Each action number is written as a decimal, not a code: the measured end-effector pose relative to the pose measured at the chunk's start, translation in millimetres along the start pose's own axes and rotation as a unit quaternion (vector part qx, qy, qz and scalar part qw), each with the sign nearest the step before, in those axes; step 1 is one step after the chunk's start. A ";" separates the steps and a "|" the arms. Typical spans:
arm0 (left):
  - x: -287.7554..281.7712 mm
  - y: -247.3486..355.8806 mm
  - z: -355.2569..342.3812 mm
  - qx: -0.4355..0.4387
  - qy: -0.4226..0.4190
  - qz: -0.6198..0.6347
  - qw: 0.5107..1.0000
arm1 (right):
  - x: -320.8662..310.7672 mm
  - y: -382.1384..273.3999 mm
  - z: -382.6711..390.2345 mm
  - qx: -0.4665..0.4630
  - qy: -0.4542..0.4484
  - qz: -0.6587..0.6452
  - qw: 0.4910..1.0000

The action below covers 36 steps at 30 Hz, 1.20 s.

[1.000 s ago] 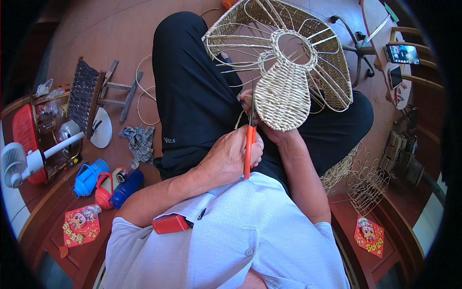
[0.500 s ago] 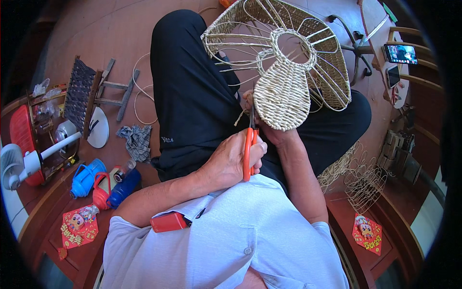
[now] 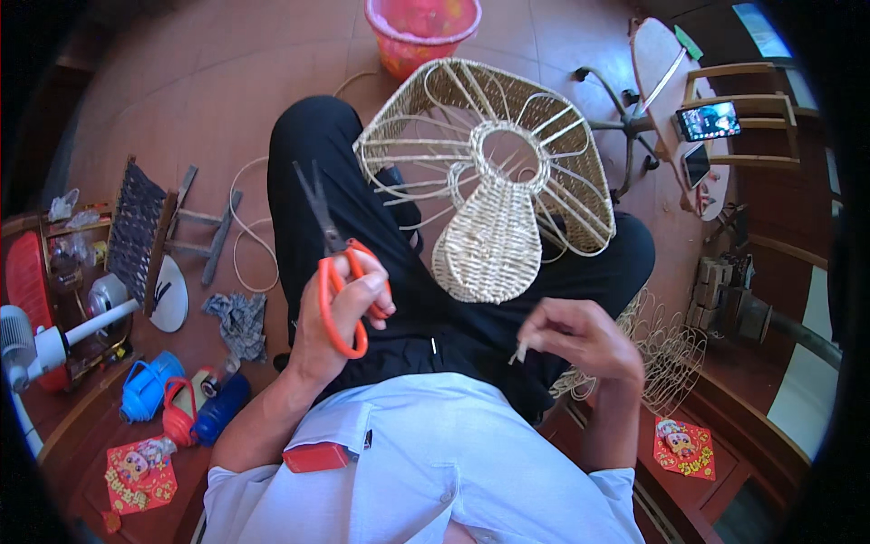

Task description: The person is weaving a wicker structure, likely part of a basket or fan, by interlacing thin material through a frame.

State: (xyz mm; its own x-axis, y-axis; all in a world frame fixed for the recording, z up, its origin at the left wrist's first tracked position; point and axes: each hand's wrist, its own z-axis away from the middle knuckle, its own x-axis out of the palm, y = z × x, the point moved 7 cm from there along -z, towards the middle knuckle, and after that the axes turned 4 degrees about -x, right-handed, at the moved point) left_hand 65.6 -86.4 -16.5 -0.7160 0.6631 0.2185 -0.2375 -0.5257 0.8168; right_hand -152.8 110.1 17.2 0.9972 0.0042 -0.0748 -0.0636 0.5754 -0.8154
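My left hand (image 3: 355, 296) is wrapped round the orange-handled scissors (image 3: 334, 241), whose blades point up and away from me, slightly parted. Between the thumb and fingers of my right hand (image 3: 584, 337), closed in a pinch, is a short snippet of straw cord (image 3: 520, 351). A woven straw basket (image 3: 494, 245) rests across my legs beyond both hands, touched by neither. It has a pear-shaped tightly woven panel near me, a ring above that, and bare strands fanning out to a deep woven wall.
A pink bucket (image 3: 422, 41) stands beyond the basket. At right are a phone on a round-topped stand (image 3: 652, 63) and coils of straw cord (image 3: 671, 363). At left lie a woven-seat stool (image 3: 140, 227), a crumpled cloth (image 3: 237, 325), flasks (image 3: 152, 385) and a white fan (image 3: 54, 349).
The scissors have come away from the woven panel, swinging left with my left hand. My right hand has let go of the basket and drawn right with the snippet. The basket sits lower in view.
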 end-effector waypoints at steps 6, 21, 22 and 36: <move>-14.0 26.1 -8.8 0.054 0.045 0.029 0.997 | -77.7 -105.2 -11.9 -0.201 0.143 -0.102 0.964; -253.4 14.9 -6.0 0.120 0.364 -0.116 0.916 | -145.5 -69.7 -126.8 -0.220 0.332 0.116 0.910; -291.9 6.9 -7.7 0.106 0.394 -0.155 0.900 | -139.1 -56.0 -112.6 -0.214 0.327 0.104 0.915; -568.8 -49.1 25.8 -0.081 0.549 -0.564 0.611 | -72.3 -30.8 -43.9 -0.147 0.402 0.351 0.833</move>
State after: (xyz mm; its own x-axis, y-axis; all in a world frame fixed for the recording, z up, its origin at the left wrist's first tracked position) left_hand 501.5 -424.0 -167.1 -0.0238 -0.0579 -0.9980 -0.9851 -0.1685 0.0333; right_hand -224.7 56.2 22.6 0.3695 -0.3616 -0.8560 -0.7444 0.4361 -0.5056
